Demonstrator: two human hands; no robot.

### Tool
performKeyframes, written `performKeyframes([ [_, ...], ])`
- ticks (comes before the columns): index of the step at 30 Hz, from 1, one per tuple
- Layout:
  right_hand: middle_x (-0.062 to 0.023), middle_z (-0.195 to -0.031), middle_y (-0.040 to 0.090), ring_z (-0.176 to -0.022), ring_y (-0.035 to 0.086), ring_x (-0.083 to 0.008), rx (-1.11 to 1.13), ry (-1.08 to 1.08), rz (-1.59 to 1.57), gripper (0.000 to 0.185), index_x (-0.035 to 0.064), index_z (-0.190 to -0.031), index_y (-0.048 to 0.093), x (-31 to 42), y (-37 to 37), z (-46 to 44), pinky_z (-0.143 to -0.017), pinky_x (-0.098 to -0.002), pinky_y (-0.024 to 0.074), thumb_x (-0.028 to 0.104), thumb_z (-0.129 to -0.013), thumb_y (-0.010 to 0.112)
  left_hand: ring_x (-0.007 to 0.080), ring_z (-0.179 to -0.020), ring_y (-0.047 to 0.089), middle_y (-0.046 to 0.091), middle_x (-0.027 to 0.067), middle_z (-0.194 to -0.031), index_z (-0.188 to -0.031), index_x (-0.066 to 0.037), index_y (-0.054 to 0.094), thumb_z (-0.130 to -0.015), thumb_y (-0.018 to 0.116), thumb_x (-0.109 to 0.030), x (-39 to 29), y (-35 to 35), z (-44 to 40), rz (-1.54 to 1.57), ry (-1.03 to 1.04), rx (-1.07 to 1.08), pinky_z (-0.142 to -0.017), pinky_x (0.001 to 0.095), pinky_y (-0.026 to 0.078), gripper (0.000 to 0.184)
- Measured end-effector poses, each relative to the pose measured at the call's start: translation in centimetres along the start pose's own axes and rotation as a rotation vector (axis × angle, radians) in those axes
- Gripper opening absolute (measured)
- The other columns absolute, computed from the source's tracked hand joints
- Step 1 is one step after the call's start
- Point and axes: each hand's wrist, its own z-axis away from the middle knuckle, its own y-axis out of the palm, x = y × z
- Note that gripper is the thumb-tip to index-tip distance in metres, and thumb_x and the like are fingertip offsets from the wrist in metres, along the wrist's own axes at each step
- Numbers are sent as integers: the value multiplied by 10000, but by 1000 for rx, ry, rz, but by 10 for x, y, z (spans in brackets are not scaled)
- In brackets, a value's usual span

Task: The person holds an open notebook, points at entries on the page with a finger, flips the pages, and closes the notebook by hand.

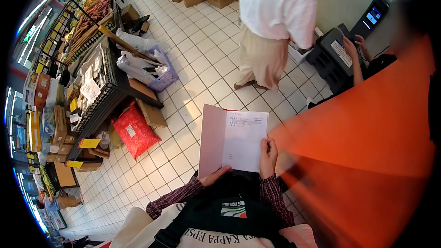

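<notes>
An open notebook (245, 144) lies across both hands in front of my chest. Printed and handwritten lines show at the top of its right page; the left side is a plain pale cover or page. My left hand (215, 176) holds the lower left edge, thumb on top near the fold. Along the right edge, my right hand (268, 157) grips the page side with its thumb on the paper. The fingers beneath the notebook are hidden. Below it are a dark apron (216, 222) with a logo and plaid sleeves.
A person in a white top (275, 9) stands ahead. At right, a blurred orange shape (363, 124) fills much of the view; beyond it another person's hands (353, 48) are near a black machine (333, 53). Produce shelves, a purple basket (163, 76) and a red parcel (134, 131) are left.
</notes>
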Motion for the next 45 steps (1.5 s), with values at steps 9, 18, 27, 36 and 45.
performKeyframes([
  [9,11,-783,497,-725,423,-59,50,83,-5,205,20,-878,514,7,3,-5,-666,-214,371,193,-980,474,157,-887,612,662,63,-907,-960,-16,652,-934,555,-266,0,-3,-1,5,26,-16,-806,282,485,270],
  [18,-3,-703,477,-663,429,-70,18,51,-33,245,-12,-849,509,0,5,-8,-601,-233,368,205,-962,506,162,-891,615,662,74,-914,-1003,-11,641,-936,553,-268,3,-3,0,-10,-21,16,-805,287,490,279],
  [27,4,-682,445,-641,397,-73,-4,5,50,209,5,-838,511,-10,7,-15,-568,-244,345,183,-942,542,160,-962,610,676,70,-984,-1029,-13,651,-971,479,-311,41,-8,-21,-16,-68,100,-876,280,465,348],
  [36,-15,-709,471,-664,422,-87,-30,74,5,227,-10,-837,507,-15,5,-26,-610,-248,371,190,-945,523,152,-941,610,682,53,-977,-987,-28,676,-962,491,-341,40,-5,-35,9,-50,79,-853,277,468,365],
  [45,-16,-726,483,-690,421,-86,-34,-9,9,231,8,-809,493,-29,4,-27,-633,-250,369,184,-957,486,162,-860,611,681,85,-919,-1028,-7,648,-916,559,-393,48,-2,-37,2,-5,61,-787,277,477,411],
])
